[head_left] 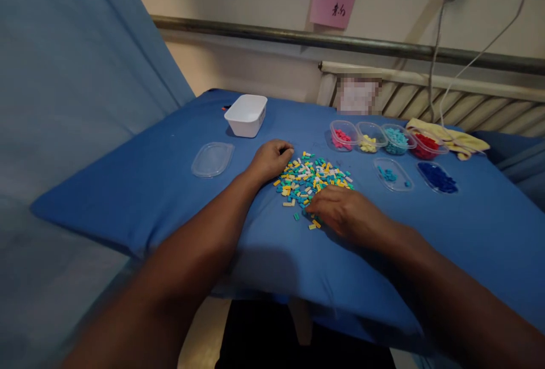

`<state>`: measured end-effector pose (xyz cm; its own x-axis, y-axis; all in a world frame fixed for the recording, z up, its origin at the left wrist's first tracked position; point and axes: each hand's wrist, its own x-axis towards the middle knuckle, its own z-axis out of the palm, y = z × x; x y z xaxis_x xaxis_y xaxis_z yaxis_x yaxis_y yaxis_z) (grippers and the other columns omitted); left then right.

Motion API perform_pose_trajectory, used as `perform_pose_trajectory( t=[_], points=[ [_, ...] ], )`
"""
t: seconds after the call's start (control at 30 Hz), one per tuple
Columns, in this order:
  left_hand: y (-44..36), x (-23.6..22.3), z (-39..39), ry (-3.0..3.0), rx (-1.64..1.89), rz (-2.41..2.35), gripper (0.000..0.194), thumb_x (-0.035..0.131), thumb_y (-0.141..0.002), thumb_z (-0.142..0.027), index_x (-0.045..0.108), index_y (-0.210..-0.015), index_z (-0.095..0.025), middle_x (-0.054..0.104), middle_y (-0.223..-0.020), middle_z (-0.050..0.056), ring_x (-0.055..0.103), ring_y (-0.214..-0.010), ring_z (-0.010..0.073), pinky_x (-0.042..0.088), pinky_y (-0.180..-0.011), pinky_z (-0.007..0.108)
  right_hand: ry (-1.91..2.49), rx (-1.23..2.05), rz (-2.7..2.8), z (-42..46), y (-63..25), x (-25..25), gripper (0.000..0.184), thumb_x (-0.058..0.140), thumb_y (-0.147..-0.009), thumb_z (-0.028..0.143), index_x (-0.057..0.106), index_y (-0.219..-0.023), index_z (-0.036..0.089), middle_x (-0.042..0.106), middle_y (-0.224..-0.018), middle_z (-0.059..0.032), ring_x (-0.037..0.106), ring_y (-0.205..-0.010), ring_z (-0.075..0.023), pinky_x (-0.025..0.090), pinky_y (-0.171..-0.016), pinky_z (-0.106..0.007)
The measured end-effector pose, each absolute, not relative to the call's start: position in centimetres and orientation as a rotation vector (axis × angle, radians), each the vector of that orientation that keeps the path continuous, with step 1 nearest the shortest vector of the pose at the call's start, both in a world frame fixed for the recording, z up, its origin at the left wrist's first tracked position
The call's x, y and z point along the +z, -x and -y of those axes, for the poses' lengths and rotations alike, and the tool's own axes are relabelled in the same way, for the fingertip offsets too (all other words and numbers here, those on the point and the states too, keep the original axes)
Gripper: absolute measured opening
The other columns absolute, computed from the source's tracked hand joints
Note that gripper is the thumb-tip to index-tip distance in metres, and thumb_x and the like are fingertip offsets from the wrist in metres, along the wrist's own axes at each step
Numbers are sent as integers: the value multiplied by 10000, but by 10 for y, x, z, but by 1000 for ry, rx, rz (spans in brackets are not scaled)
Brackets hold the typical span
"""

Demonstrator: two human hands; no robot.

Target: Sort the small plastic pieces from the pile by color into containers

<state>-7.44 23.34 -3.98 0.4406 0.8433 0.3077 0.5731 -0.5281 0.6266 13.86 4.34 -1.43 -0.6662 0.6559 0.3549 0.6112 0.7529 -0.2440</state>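
A loose pile of small bricks (313,176) in yellow, teal, white and green lies on the blue sheet. At its upper left edge rests my left hand (270,160), fingers curled and thumb drawn in; what they hold, if anything, is hidden. My right hand (343,208) reaches over the near right side of the pile. Its fingertips are pinched together low at the bricks, and anything between them is too small to make out. A few stray bricks (314,225) lie just below those fingertips.
A white tub (247,116) and a clear lid (212,159) are left. Back right stand clear containers of pink (342,139), pale yellow (368,143), light blue (395,140) and red (426,145) pieces. Nearer, lids hold blue (387,174) and dark blue (437,177) pieces, near a yellow cloth (464,139).
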Motion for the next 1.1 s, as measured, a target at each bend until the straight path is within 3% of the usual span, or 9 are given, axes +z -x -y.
perform_pose_trajectory(
  t=[0.4, 0.6, 1.1],
  points=[
    [73, -35, -229, -2266, 813, -1204, 300, 599, -990, -305, 834, -1117, -169, 819, -1182, 83, 743, -1106, 246, 546, -1005, 358, 1244, 336, 2520, -39, -165, -9, 184, 626, -1084, 216, 802, -1136, 217, 821, -1120, -89, 751, -1043, -263, 575, -957, -419],
    [73, -38, -231, -2268, 815, -1209, 306, 606, -988, -316, 833, -1130, -167, 814, -1192, 92, 742, -1111, 256, 546, -1003, 371, 1292, 334, 2394, -34, -158, -4, 108, 634, -1065, 219, 740, -1077, 203, 785, -1028, -69, 722, -939, -229, 541, -843, -357],
    [73, -41, -232, -2267, 825, -1196, 330, 589, -988, -319, 830, -1157, -171, 812, -1187, 83, 737, -1097, 243, 554, -1017, 360, 1359, 462, 2337, -26, -147, 3, 152, 624, -968, 177, 750, -1035, 230, 793, -998, -45, 715, -902, -212, 520, -815, -327]
  ],
)
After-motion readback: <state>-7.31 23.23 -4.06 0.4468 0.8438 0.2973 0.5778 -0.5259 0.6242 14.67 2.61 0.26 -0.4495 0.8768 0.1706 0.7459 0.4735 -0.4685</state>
